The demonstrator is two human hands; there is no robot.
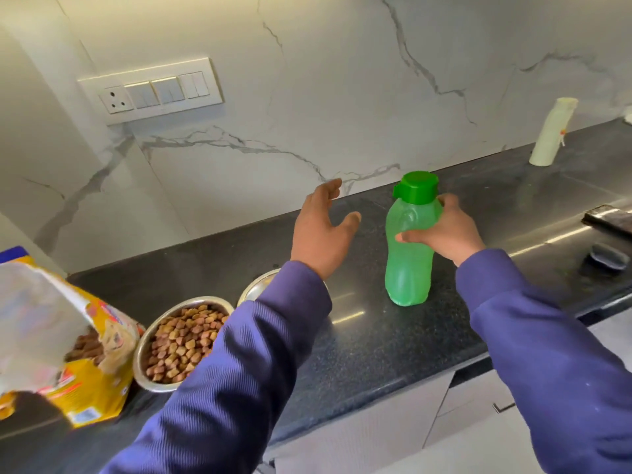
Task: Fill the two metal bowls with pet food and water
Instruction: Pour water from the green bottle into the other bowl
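Now right hand [444,234] grips green bottle [408,248].

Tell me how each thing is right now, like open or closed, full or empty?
green bottle: upright on the counter, cap shut, gripped by the right hand.
left hand: open, in the air beside the bottle.
bowl of kibble: filled.
second metal bowl: mostly hidden by the sleeve; contents cannot be told.
pet food bag: open.
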